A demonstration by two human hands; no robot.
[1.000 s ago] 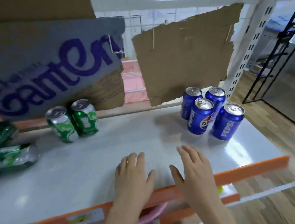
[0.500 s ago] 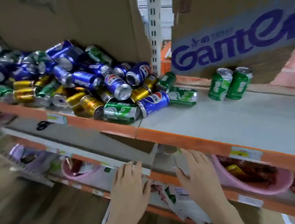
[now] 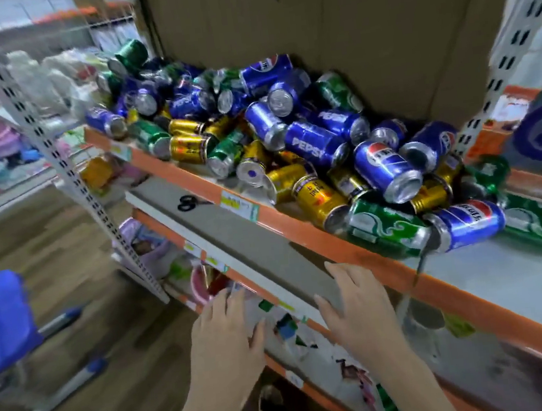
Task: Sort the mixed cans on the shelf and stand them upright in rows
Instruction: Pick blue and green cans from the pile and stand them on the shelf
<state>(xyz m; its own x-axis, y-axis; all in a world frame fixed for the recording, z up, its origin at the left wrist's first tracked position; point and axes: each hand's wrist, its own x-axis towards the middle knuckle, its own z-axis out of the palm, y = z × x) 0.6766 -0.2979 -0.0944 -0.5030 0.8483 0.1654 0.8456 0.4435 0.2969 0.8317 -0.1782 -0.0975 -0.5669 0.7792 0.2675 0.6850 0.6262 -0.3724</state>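
- Head view: a heap of cans point(image 3: 289, 141), blue, gold and green, lies mixed on the shelf point(image 3: 336, 248), nearly all on their sides and piled against the cardboard point(image 3: 344, 35) at the back, which seems to stop them rolling off behind.
- A green can point(image 3: 385, 229) and a blue can point(image 3: 470, 223) lie at the near edge of the heap, beside the bare part of the shelf on the right, the likely room for upright rows.
- The left hand point(image 3: 227, 333) and right hand point(image 3: 354, 308) hover below the shelf edge, well apart from the cans, fingers straight and spread, holding nothing, apparently ready to reach in.
- Scissors point(image 3: 187, 203) lie on the lower ledge, untouched.
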